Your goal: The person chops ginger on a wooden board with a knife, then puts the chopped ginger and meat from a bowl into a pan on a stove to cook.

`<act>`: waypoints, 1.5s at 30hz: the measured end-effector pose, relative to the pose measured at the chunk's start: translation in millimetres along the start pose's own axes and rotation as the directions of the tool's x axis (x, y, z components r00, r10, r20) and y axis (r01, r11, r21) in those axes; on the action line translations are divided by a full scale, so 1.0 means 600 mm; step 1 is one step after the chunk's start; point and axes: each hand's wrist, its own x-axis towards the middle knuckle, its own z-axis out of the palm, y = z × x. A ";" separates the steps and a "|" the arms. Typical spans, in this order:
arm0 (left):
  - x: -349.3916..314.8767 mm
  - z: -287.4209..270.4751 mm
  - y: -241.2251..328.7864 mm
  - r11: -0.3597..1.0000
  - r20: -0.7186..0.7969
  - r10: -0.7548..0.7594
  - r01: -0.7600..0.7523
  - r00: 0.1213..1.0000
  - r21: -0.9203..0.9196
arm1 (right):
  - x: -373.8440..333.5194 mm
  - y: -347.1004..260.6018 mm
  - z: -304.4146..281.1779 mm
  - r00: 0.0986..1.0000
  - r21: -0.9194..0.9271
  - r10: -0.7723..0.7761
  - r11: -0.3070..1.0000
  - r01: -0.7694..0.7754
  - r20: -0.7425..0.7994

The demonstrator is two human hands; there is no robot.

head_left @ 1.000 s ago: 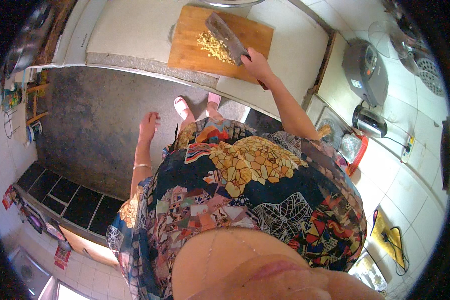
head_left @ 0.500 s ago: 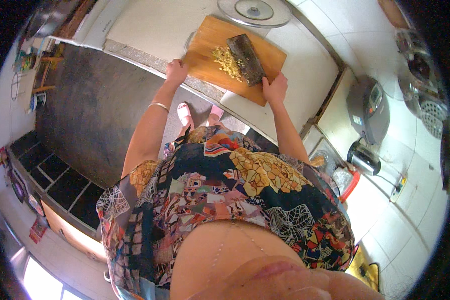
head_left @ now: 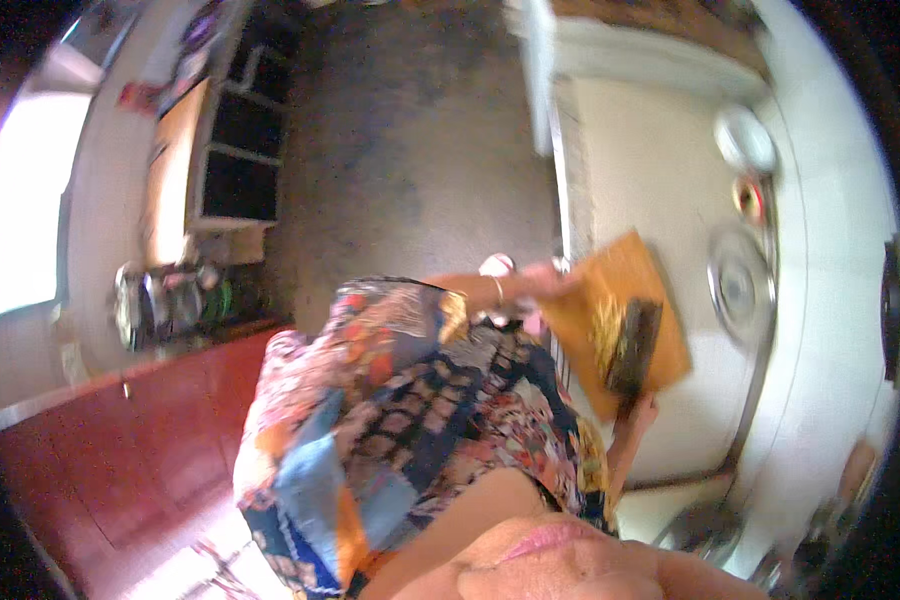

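Observation:
A wooden cutting board [head_left: 627, 264] is between my two hands, over the pale counter's front edge. My left hand [head_left: 546, 281] is closed on its left side, though motion smears the fingers. At the board's near right part, my right hand [head_left: 644, 412] grips the edge beside the end of a dark, broad-bladed cleaver [head_left: 635, 346]. The blade lies flat on the board. Left of it sits a heap of finely chopped yellow bits [head_left: 604, 328]. Whether my right thumb also presses on the cleaver cannot be made out.
On the pale counter [head_left: 640, 160] to the right lie a glass lid [head_left: 738, 283], a white dish [head_left: 744, 140] and a small round red-rimmed item [head_left: 748, 199]. Dark floor [head_left: 410, 150] stretches ahead. Red cabinets [head_left: 120, 450] and a rack of dishes [head_left: 175, 305] stand left.
My body and view have turned left, so the counter now appears on the right and red cabinets show. Both hands still hold the board with the cleaver and chopped bits on it.

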 end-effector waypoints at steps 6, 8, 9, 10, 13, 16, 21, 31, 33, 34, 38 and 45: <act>0.032 0.062 -0.110 0.971 -0.029 -0.027 0.020 0.999 -0.240 | 0.057 0.025 -0.059 0.936 -0.689 -0.134 0.712 -0.137 -0.325; -0.016 0.017 -0.065 0.950 -0.136 0.121 -0.154 0.983 -0.270 | 0.028 0.038 -0.041 0.900 -0.598 -0.213 0.799 -0.064 -0.380; -0.027 0.007 -0.065 0.962 -0.164 0.109 -0.146 0.980 -0.233 | 0.011 0.037 -0.034 0.883 -0.527 -0.252 0.850 0.006 -0.397; -0.036 0.003 -0.068 0.956 -0.175 0.113 -0.155 0.978 -0.249 | 0.007 0.024 -0.046 0.886 -0.539 -0.265 0.842 0.020 -0.381; -0.043 0.032 -0.060 0.959 -0.221 0.153 -0.198 0.963 -0.202 | 0.029 -0.027 -0.090 0.952 -0.660 0.090 0.702 -0.268 -0.291; -0.038 0.032 -0.064 0.952 -0.226 0.159 -0.210 0.961 -0.224 | 0.090 0.021 -0.173 0.987 -0.768 -0.083 0.639 -0.055 -0.140; -0.055 0.039 -0.081 0.945 -0.224 0.154 -0.210 0.962 -0.252 | 0.066 -0.031 -0.115 0.990 -0.896 -0.136 0.444 0.016 -0.049; -0.021 0.078 -0.043 0.668 -0.272 -0.067 -0.159 0.960 -0.727 | 0.227 -0.130 -0.029 0.999 -0.843 0.009 0.536 -0.049 -0.053; -0.022 0.048 -0.030 0.601 -0.355 -0.112 -0.221 0.928 -0.768 | 0.262 -0.151 0.030 0.995 -0.861 0.083 0.502 -0.083 -0.047; -0.026 0.036 -0.021 0.597 -0.355 -0.118 -0.219 0.928 -0.772 | 0.288 -0.168 0.052 0.994 -0.865 0.106 0.497 -0.069 -0.019; -0.042 0.006 -0.002 0.558 -0.305 -0.348 -0.065 0.886 -0.828 | 0.376 -0.206 0.120 0.981 -0.889 0.119 0.451 0.081 0.150; -0.052 -0.163 0.023 0.242 -0.346 -0.644 -0.247 0.683 -0.938 | 0.526 -0.258 0.558 0.838 -0.895 0.323 0.228 0.382 0.440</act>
